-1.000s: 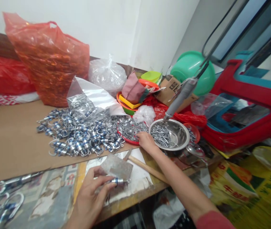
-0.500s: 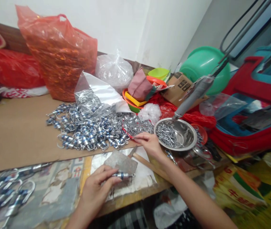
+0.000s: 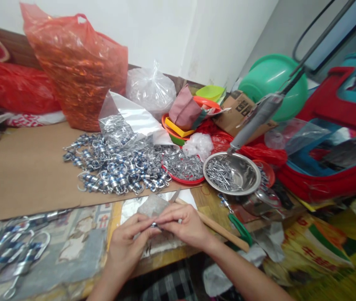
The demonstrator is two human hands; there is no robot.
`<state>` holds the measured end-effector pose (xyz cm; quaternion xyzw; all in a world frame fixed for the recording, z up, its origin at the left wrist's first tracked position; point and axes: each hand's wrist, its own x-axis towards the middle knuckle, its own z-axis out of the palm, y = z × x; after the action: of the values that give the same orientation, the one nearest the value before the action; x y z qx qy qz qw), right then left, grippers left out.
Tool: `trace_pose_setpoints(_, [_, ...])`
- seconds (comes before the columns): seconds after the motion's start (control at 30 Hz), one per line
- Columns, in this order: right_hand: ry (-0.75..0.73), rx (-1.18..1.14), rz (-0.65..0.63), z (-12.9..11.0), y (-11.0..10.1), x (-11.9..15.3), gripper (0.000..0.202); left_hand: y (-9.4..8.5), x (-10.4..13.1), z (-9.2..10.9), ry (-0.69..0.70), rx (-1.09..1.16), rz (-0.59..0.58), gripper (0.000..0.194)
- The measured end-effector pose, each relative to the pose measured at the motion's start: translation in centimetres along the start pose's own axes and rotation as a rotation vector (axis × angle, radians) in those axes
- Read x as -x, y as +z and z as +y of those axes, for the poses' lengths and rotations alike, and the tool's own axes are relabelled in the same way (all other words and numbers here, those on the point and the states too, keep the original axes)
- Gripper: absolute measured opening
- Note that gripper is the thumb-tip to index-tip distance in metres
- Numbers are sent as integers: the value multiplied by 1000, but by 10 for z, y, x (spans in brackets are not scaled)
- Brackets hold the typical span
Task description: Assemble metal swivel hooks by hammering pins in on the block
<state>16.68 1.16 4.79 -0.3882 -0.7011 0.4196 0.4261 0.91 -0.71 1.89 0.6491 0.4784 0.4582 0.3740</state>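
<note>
Fingertips of my left hand [image 3: 130, 238] pinch a small silver and blue metal fitting [image 3: 154, 225], mostly covered by the fingers. My right hand [image 3: 184, 221] meets it at the fitting's right end, thumb and fingers pressed together; whether a smaller piece is between them is hidden. Both hands are over a grey metal plate [image 3: 153, 204] on white paper. Beyond them lies a heap of similar fittings [image 3: 115, 171] with hooks and rings. A red tray [image 3: 190, 181] of small silver pieces is behind my right hand, beside a steel bowl [image 3: 247, 175] holding metal pins.
A wooden handle [image 3: 225, 232] and a green-handled tool [image 3: 240, 229] lie right of my right hand. More fittings [image 3: 18, 251] are at the lower left. A grey-handled tool [image 3: 256, 121] hangs over the bowl. Plastic bags and a red stool [image 3: 322, 179] stand around.
My right hand has moved from the red tray's edge down and left to my left hand, covering the fitting's right end. The tray's rim and the green-handled tool now show.
</note>
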Motion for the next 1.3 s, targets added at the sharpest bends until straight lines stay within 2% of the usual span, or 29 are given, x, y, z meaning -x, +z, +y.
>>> trace_pose_setpoints(0.17, [-76, 117, 67, -6, 1, 11, 16, 2, 2, 3, -52, 15, 0, 11])
trace_pose_setpoints(0.27, [-132, 164, 63, -5, 1, 14, 18, 3, 3, 5, -89, 42, -6, 11])
trace_pose_setpoints(0.47, [-57, -13, 123, 0, 3, 19, 14, 3, 4, 12, -169, 176, 2, 9])
trace_pose_setpoints(0.73, [-131, -3, 160, -6, 5, 29, 16, 4, 5, 21, -326, 361, -17, 7])
trace_pose_setpoints(0.87, [-84, -103, 157, -4, 5, 32, 12, 3, 9, 27, -387, 428, -29, 4])
trace_pose_setpoints(0.93, [-89, -71, 151, -4, 4, 34, 14, 3, 11, 27, -398, 446, -11, 3])
trace_pose_setpoints(1.07, [-321, 239, 198, -3, -1, 40, 35, 2, 13, 23, -380, 436, 60, 5])
trace_pose_setpoints(1.17, [-505, 429, 158, -1, -5, 44, 31, 1, 12, 22, -352, 393, 91, 5])
trace_pose_setpoints(1.3, [-665, 579, 80, -5, -10, 45, 28, 0, 11, 25, -273, 278, 72, 5])
